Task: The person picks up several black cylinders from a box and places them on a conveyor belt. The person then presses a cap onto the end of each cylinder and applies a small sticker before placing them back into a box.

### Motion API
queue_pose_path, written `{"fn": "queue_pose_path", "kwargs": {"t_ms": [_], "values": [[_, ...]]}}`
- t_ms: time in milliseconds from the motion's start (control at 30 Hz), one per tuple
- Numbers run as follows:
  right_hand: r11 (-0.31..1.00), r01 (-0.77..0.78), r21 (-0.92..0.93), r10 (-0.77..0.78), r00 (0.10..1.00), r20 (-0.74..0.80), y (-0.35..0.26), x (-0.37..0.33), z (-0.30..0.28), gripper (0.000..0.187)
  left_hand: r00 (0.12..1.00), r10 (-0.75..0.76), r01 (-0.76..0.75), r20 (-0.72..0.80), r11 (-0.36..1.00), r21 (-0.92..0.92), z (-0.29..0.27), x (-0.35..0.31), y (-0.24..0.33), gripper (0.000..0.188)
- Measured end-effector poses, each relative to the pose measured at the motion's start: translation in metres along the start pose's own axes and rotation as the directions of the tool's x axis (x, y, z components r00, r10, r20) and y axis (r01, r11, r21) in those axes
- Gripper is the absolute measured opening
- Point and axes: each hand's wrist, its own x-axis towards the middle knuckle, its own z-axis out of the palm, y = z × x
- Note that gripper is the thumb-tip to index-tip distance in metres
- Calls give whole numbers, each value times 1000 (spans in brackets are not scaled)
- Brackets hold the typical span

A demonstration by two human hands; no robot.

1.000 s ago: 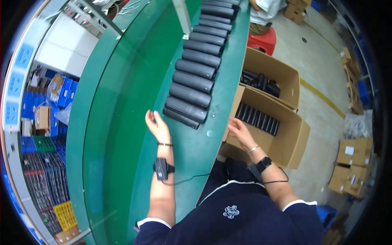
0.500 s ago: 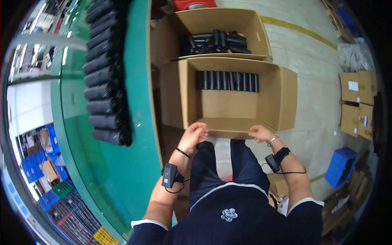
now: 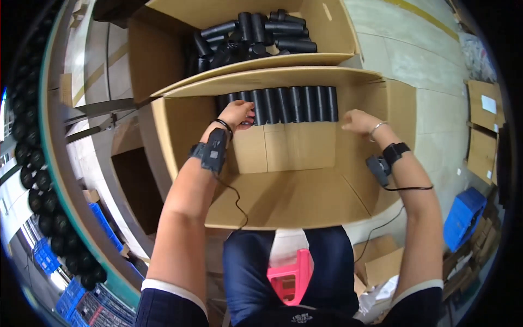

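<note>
An open cardboard box (image 3: 294, 199) stands in front of me, with a row of black cylinders (image 3: 297, 103) lined up against its far wall. Over the left part of that row is my left hand (image 3: 238, 114), its fingers curled down by the cylinders. Whether it grips one is hidden. My right hand (image 3: 359, 122) hangs by the box's right wall, just past the row's right end. Its fingers are bent together, with nothing visible in them.
Behind it, a second cardboard box (image 3: 332, 24) holds a jumble of black cylinders (image 3: 256, 32). More dark cylinders (image 3: 49, 218) crowd the green-edged table at left. A pink stool (image 3: 291, 278) is between my legs. On the right are a blue crate (image 3: 464, 218) and stacked cartons (image 3: 482, 147).
Both hands have moved from the box's near edge deep into it, the left to the row of cylinders and the right beside the row's right end. The view has shifted closer to the boxes.
</note>
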Motion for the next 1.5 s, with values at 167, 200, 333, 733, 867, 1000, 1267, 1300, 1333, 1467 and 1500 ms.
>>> {"fn": "queue_pose_path", "kwargs": {"t_ms": [167,200,333,733,867,1000,1267,1300,1333,1467,1500], "values": [[996,-90,18,91,961,-262,99,157,80,53,999,9,4,42,956,-293,68,151,-83,24],[989,-150,-12,136,922,-362,121,179,92,60,996,51,-20,78,934,-357,92,172,-96,26],[933,-170,317,309,829,-467,145,252,112,70,963,259,-268,-77,951,-155,130,255,-136,56],[909,-217,357,418,461,-783,116,289,165,56,830,290,-82,-477,909,409,179,271,-129,68],[959,-151,238,279,627,-727,126,277,168,63,777,324,-55,-540,889,455,180,266,-131,71],[978,-184,96,189,602,-776,117,263,163,70,785,353,-50,-510,855,515,168,266,-130,72],[692,216,689,34,944,-329,126,248,138,88,944,322,-325,-79,857,-399,158,263,-122,57],[565,229,792,47,950,-309,119,249,144,96,953,301,-290,-42,858,-425,158,266,-122,59],[422,238,875,56,956,-287,108,248,149,104,960,280,-253,8,881,-399,154,269,-122,65],[425,178,888,-27,982,-184,108,275,177,117,964,261,-256,-55,850,-461,159,262,-137,73],[433,182,883,-50,983,-178,118,282,184,108,969,245,-236,-43,850,-470,160,259,-139,75]]}}
